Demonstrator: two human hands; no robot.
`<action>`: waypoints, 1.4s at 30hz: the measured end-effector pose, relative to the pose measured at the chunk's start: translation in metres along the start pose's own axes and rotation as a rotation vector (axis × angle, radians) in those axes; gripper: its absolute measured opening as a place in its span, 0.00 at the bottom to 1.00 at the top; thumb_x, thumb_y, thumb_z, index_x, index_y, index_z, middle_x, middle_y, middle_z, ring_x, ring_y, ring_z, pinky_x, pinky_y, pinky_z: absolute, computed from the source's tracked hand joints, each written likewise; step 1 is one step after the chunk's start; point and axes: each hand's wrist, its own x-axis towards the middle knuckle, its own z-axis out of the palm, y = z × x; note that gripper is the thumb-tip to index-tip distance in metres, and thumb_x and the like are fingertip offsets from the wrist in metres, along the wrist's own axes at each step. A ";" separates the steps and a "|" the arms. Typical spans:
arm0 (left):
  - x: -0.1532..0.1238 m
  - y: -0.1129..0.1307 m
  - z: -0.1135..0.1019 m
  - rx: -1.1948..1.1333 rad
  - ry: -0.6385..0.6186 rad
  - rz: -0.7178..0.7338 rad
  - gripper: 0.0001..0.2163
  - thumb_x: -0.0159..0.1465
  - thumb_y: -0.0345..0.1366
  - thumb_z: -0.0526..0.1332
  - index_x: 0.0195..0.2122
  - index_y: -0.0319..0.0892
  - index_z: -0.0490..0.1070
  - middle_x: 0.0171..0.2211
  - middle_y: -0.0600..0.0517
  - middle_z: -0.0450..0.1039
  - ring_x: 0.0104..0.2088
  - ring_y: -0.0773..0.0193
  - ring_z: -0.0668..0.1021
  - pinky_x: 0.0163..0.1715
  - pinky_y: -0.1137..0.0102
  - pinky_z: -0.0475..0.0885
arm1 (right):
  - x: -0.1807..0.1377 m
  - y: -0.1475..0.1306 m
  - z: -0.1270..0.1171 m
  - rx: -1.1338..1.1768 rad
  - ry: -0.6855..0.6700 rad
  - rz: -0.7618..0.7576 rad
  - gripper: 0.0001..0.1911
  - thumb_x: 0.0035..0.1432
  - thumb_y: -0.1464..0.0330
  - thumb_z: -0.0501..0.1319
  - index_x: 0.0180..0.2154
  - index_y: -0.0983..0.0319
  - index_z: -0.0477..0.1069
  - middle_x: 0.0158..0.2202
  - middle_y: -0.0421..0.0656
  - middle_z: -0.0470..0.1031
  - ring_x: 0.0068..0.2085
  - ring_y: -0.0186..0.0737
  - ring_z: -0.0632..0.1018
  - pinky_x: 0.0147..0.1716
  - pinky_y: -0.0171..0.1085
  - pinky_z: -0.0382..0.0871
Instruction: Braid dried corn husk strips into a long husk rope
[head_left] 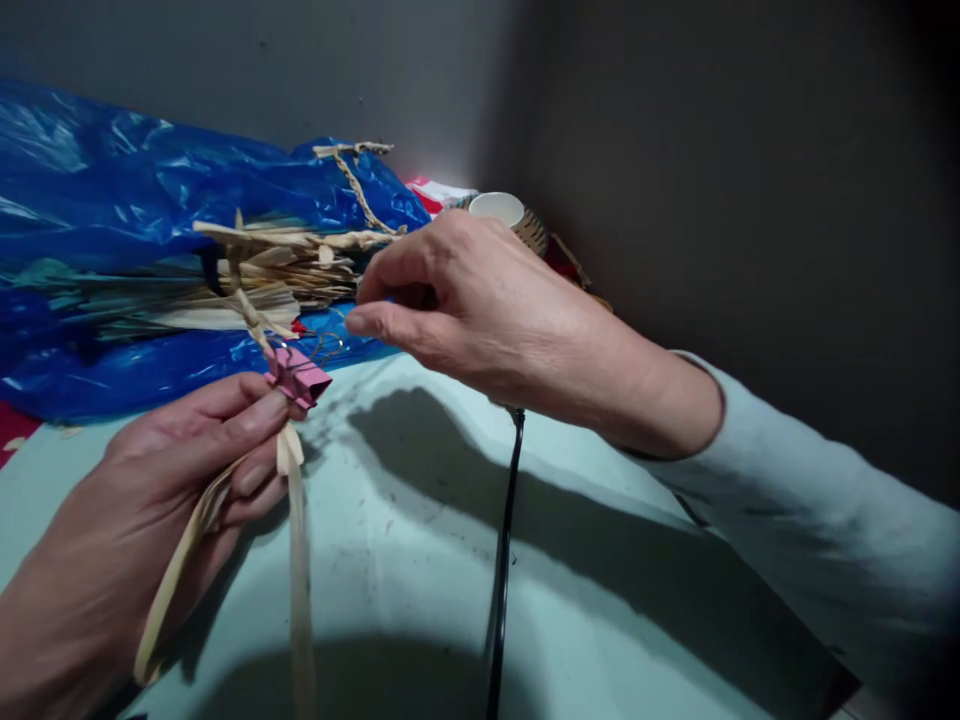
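The left hand (142,520), fingers clenched, is pinching the straw strips (300,560) just below the pink clip (300,376), while the right hand (487,310) is hovering beside that clip, its grip unclear; a slackening pinch is risking the clip slipping off.

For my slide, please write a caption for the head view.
Left hand holds straw strips with a pink clip; right hand hovers beside a straw bundle.

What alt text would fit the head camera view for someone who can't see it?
The left hand pinches dried leaf strips fastened by a pink binder clip, while the right hand hovers near a straw bundle on a blue plastic bag. A black cable crosses the pale green table.
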 end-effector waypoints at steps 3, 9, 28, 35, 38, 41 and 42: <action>-0.002 0.001 0.000 -0.018 0.019 -0.017 0.09 0.45 0.31 0.73 0.29 0.44 0.78 0.20 0.59 0.66 0.14 0.79 0.64 0.07 0.87 0.60 | 0.001 0.001 0.006 0.016 -0.017 0.018 0.14 0.61 0.69 0.59 0.23 0.64 0.71 0.21 0.36 0.62 0.27 0.29 0.66 0.27 0.33 0.52; -0.007 0.000 0.004 -0.049 0.061 -0.059 0.13 0.43 0.32 0.75 0.31 0.42 0.78 0.20 0.59 0.66 0.14 0.80 0.63 0.06 0.87 0.60 | 0.000 0.015 0.025 0.350 0.029 0.123 0.12 0.61 0.69 0.58 0.27 0.66 0.74 0.23 0.37 0.65 0.28 0.29 0.65 0.28 0.31 0.56; -0.031 -0.031 0.000 0.285 -0.147 -0.304 0.18 0.46 0.57 0.69 0.25 0.47 0.76 0.11 0.61 0.51 0.15 0.73 0.50 0.18 0.75 0.42 | -0.055 0.005 0.054 0.143 -0.191 0.366 0.10 0.61 0.70 0.56 0.32 0.64 0.74 0.31 0.46 0.77 0.33 0.38 0.75 0.31 0.34 0.59; -0.030 -0.032 0.015 0.471 -0.231 -0.153 0.20 0.54 0.57 0.63 0.24 0.44 0.67 0.16 0.61 0.52 0.19 0.70 0.54 0.19 0.74 0.46 | -0.038 0.009 0.070 -0.233 -0.191 0.252 0.11 0.63 0.71 0.52 0.35 0.63 0.73 0.30 0.49 0.78 0.30 0.43 0.77 0.27 0.38 0.54; -0.019 -0.028 0.018 0.530 -0.265 -0.082 0.20 0.56 0.56 0.61 0.22 0.45 0.63 0.16 0.61 0.53 0.19 0.69 0.57 0.19 0.74 0.49 | -0.029 0.016 0.074 -0.301 -0.180 0.226 0.10 0.63 0.72 0.52 0.38 0.63 0.73 0.33 0.49 0.77 0.32 0.44 0.77 0.27 0.38 0.56; -0.007 -0.025 0.018 0.539 -0.308 -0.055 0.18 0.57 0.53 0.60 0.22 0.45 0.62 0.15 0.61 0.56 0.18 0.68 0.58 0.19 0.73 0.50 | -0.022 0.021 0.075 -0.328 -0.164 0.208 0.10 0.62 0.73 0.53 0.41 0.63 0.73 0.37 0.49 0.76 0.36 0.44 0.77 0.29 0.38 0.57; -0.003 -0.024 0.018 0.532 -0.318 -0.042 0.17 0.58 0.52 0.61 0.22 0.45 0.62 0.15 0.61 0.57 0.18 0.68 0.59 0.19 0.73 0.51 | -0.019 0.022 0.076 -0.333 -0.157 0.192 0.11 0.62 0.73 0.53 0.41 0.63 0.73 0.38 0.49 0.76 0.36 0.44 0.76 0.29 0.38 0.58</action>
